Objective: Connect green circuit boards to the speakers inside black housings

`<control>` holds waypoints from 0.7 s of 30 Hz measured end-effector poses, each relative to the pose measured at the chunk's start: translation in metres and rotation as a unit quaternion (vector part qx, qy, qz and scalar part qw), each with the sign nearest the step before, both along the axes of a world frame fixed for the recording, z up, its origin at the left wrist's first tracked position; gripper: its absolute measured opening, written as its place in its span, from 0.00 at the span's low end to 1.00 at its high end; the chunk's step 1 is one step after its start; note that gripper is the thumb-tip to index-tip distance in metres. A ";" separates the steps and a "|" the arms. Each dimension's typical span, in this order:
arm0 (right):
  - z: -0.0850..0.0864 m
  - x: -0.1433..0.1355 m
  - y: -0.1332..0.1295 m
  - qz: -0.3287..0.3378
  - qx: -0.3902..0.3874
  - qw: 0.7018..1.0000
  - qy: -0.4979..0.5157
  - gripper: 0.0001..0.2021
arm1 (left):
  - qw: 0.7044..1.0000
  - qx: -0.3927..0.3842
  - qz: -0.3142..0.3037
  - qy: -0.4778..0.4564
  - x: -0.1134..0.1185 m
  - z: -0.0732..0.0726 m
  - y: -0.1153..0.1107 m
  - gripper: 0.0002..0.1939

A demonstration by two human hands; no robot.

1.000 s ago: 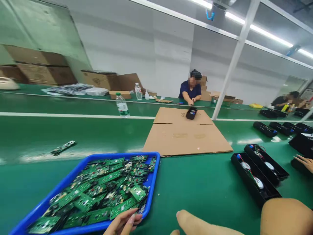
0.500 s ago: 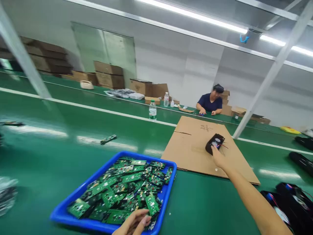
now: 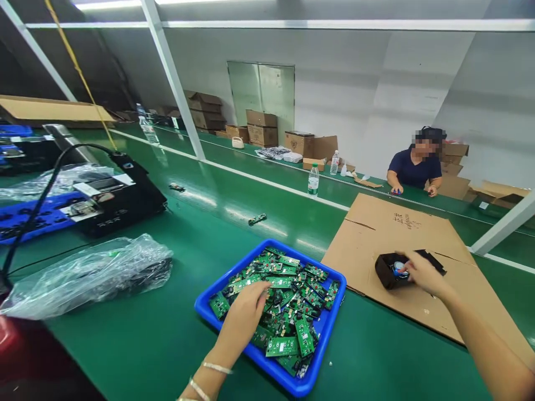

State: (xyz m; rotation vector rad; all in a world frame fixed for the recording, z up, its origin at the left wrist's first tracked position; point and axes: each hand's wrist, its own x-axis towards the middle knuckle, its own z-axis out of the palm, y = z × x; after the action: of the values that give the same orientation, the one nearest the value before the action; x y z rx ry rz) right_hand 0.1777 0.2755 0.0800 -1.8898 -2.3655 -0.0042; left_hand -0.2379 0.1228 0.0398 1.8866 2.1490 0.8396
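My left hand (image 3: 247, 309) reaches over a blue tray (image 3: 307, 384) heaped with green circuit boards (image 3: 282, 346). Its fingers are bent together at the boards, and whether they grip one is hidden. On a flat cardboard sheet (image 3: 355, 245) to the right lies a black casing (image 3: 387, 273) with a round silver-blue part (image 3: 400, 269) inside. My right hand (image 3: 420, 272) is at the casing, its fingertips on or just beside the round part. The hand is slightly blurred, so its grip is unclear.
A plastic-wrapped bundle (image 3: 100, 273) and a black device (image 3: 121, 203) are on the left. Beyond the tray lies a loose board (image 3: 257, 219), with a green-capped bottle (image 3: 313, 181) further back. Another person (image 3: 416, 164) sits across the bench. A metal post (image 3: 501, 225) stands at right.
The view has swung left. My left hand has moved from the tray's near edge to over the boards' left part. The casing has turned on the cardboard, with my right hand still at it.
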 end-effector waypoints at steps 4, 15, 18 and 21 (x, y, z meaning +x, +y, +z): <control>-0.001 0.045 -0.012 0.017 0.043 0.998 -0.040 0.20 | 0.995 -0.054 0.044 0.077 -0.028 0.008 0.023 0.25; -0.033 0.044 -0.042 0.066 0.153 0.980 -0.105 0.08 | 0.974 -0.144 0.073 0.158 -0.050 0.018 0.029 0.10; -0.029 0.035 -0.064 0.096 0.171 0.976 -0.094 0.09 | 0.975 -0.126 0.084 0.162 -0.058 0.021 0.052 0.10; -0.030 0.028 -0.111 0.126 0.217 0.966 -0.057 0.11 | 0.980 -0.098 0.081 0.155 -0.071 0.025 0.087 0.10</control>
State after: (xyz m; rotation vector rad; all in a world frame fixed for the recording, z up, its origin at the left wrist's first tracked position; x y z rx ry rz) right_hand 0.2059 0.1644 0.0503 -1.4156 -2.4045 -0.5726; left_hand -0.3089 0.2094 0.0651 1.8626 2.4884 0.3555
